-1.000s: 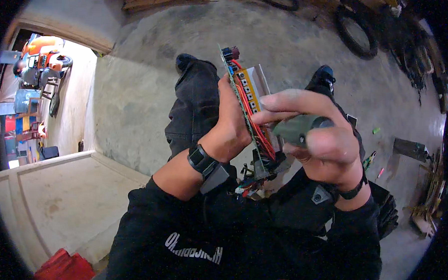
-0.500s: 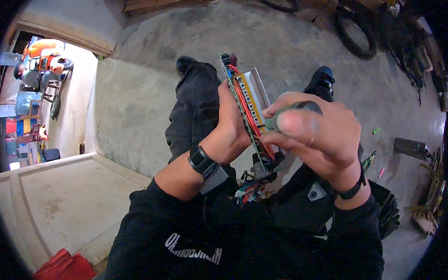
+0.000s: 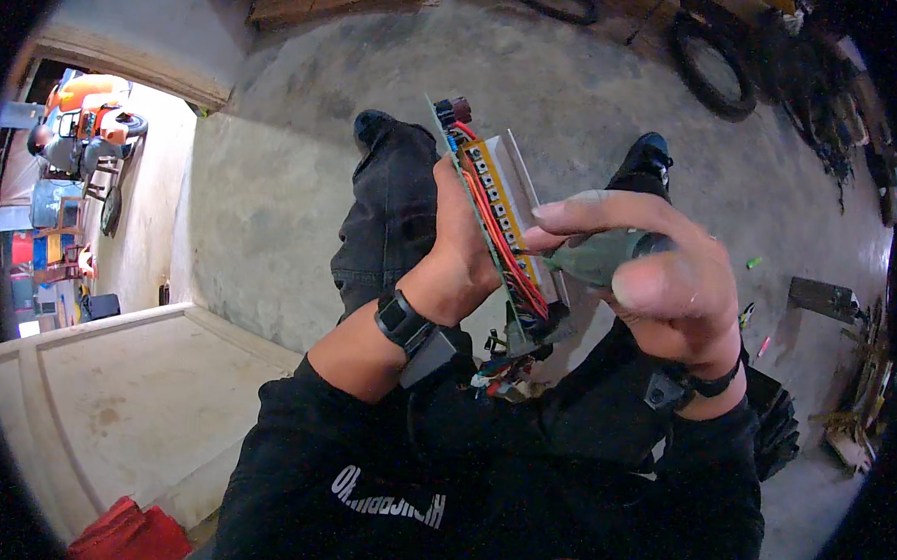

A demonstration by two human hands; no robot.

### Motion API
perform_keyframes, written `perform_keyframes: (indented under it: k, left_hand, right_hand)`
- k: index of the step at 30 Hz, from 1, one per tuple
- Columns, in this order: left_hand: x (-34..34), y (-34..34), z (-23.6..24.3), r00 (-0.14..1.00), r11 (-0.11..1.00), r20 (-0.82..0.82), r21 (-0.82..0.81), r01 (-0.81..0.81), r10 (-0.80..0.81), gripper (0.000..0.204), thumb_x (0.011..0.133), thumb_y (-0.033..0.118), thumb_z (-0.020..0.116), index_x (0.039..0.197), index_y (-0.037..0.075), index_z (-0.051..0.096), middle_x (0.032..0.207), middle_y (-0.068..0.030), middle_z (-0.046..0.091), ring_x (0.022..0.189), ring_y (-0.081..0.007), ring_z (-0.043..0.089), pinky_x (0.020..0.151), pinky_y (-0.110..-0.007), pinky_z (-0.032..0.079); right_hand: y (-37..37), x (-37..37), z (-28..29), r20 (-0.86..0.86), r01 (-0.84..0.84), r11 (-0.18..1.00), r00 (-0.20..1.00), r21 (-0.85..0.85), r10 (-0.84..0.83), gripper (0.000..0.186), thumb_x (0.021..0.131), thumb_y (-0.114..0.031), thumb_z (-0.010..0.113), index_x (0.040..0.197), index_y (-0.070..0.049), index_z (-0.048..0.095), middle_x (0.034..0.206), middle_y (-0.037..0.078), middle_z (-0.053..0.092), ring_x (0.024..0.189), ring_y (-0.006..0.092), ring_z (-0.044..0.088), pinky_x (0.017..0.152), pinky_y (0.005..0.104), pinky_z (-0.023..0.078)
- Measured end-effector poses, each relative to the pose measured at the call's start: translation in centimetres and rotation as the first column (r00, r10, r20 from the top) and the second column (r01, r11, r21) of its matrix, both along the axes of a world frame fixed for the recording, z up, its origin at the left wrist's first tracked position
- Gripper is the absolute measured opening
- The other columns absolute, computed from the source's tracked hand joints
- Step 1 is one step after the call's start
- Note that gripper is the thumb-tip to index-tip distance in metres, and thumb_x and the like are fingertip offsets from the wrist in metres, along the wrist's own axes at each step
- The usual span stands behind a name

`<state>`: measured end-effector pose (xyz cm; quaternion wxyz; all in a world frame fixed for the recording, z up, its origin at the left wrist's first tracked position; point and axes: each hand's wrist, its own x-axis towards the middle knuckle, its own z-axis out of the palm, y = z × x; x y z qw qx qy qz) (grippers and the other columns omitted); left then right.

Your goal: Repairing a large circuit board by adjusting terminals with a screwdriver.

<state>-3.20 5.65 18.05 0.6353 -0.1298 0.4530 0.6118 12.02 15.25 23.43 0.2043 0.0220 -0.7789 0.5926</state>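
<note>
My left hand (image 3: pixel 458 255) grips a long green circuit board (image 3: pixel 454 155) on edge, carrying orange and red wires and a silver strip (image 3: pixel 521 183) with a row of small components (image 3: pixel 490 192) along a yellow band. My right hand (image 3: pixel 673 290) is closed around a green screwdriver handle (image 3: pixel 594 261), pointed left at that component row, with fingertips close to the silver strip. A tangle of coloured wires (image 3: pixel 499 382) hangs at the board's lower end, above my lap.
I sit over a concrete floor (image 3: pixel 273 172) with tyres (image 3: pixel 708 66), cardboard (image 3: pixel 341 0), a dark metal piece (image 3: pixel 818 296) and scattered small items. A pale panel (image 3: pixel 102 415) and red cloth (image 3: pixel 127 536) lie at lower left. Through a doorway are a person (image 3: pixel 36 140) and an orange motorbike (image 3: pixel 86 94).
My right index finger and thumb bent in over the screwdriver half a second ago and are now spread further along it again. The board has shifted slightly leftward.
</note>
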Motion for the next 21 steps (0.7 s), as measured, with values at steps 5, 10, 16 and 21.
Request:
perform_keyframes:
  k: [5, 10, 16, 21]
  left_hand:
    - [-0.4, 1.5, -0.4, 0.991, 0.994, 0.089, 0.030, -0.101, 0.098, 0.062, 0.088, 0.066, 0.024, 0.097, 0.014, 0.056, 0.093, -0.0123, 0.057, 0.087, -0.0323, 0.058, 0.077, -0.046, 0.049]
    - [-0.6, 0.8, -5.7, 0.986, 0.958, 0.090, 0.242, -0.156, 0.138, 0.059, 0.089, 0.065, 0.027, 0.097, 0.014, 0.056, 0.091, -0.0121, 0.058, 0.088, -0.0311, 0.059, 0.082, -0.050, 0.049]
    - [0.2, 0.6, -3.1, 0.988, 0.985, 0.125, 0.131, -0.112, 0.095, 0.058, 0.090, 0.065, 0.028, 0.095, 0.014, 0.057, 0.089, -0.0108, 0.058, 0.089, -0.0304, 0.059, 0.083, -0.049, 0.049]
    - [-0.4, 0.7, -3.5, 0.990, 0.981, 0.069, 0.143, -0.133, 0.125, 0.058, 0.090, 0.066, 0.027, 0.097, 0.015, 0.054, 0.091, -0.0119, 0.056, 0.089, -0.0316, 0.059, 0.081, -0.052, 0.049]
  right_hand:
    - [0.0, -0.5, 0.2, -0.200, 0.106, 0.944, 0.979, 0.313, -0.044, 0.054, 0.072, 0.002, 0.075, 0.119, -0.019, 0.059, 0.109, 0.019, 0.066, 0.089, 0.0344, 0.069, 0.071, 0.0379, 0.058]
    - [-1.2, -1.1, 0.6, -0.276, 0.203, 0.901, 0.956, 0.384, -0.097, 0.056, 0.067, -0.004, 0.083, 0.116, -0.017, 0.059, 0.094, 0.017, 0.069, 0.077, 0.0309, 0.070, 0.063, 0.0333, 0.057]
    - [-1.6, -0.8, -0.3, -0.309, 0.361, 0.822, 0.921, 0.441, -0.238, 0.066, 0.064, -0.003, 0.085, 0.122, -0.010, 0.055, 0.096, 0.017, 0.068, 0.078, 0.0302, 0.069, 0.063, 0.0331, 0.056]
    - [-1.5, -1.0, -1.7, -0.365, 0.400, 0.804, 0.898, 0.439, -0.248, 0.075, 0.069, -0.007, 0.084, 0.133, -0.010, 0.044, 0.101, 0.019, 0.066, 0.083, 0.0308, 0.068, 0.068, 0.0358, 0.055]
